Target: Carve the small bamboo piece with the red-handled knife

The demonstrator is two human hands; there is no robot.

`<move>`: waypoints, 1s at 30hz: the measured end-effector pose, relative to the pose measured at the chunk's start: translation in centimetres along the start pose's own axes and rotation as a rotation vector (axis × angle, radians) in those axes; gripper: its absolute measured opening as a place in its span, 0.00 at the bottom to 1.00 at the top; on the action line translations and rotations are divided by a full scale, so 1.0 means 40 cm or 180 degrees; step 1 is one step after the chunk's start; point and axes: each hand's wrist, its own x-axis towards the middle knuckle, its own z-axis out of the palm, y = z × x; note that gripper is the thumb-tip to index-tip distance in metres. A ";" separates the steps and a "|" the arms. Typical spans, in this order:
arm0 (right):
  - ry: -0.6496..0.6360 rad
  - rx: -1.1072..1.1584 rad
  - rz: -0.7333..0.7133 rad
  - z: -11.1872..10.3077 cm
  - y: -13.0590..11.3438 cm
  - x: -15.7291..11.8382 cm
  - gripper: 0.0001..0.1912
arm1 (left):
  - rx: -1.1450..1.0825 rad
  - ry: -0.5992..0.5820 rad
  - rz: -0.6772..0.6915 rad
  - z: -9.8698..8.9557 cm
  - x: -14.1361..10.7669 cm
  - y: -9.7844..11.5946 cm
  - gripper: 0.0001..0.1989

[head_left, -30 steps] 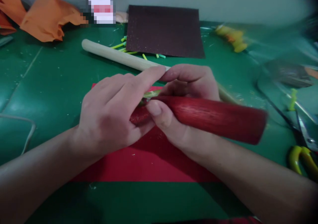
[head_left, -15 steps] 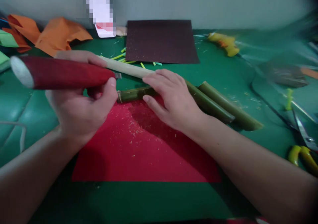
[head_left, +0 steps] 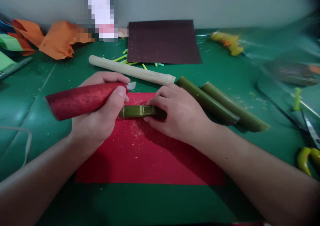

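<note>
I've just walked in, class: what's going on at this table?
Someone's right hand holds a green bamboo piece over a flecked red sheet. The left hand grips a red-handled knife, its blade clear of the bamboo. Two more green pieces and a pale stick lie nearby on the green table.

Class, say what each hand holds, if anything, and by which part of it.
The left hand holds a knife by the blade end of its red handle; the right hand holds a short bamboo piece by its right end.
</note>
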 end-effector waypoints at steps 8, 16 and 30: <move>0.0255 0.0169 0.0082 0.039 -0.050 -0.001 0.13 | -0.0120 0.0209 -0.0598 0.035 0.000 0.029 0.12; 0.0277 0.0332 -0.0002 0.044 -0.054 -0.006 0.14 | 0.0098 0.0224 -0.0274 0.044 0.016 0.005 0.12; 0.0261 0.0541 0.0024 0.045 -0.051 0.004 0.12 | -0.0165 0.0166 -0.0557 0.061 0.035 0.001 0.15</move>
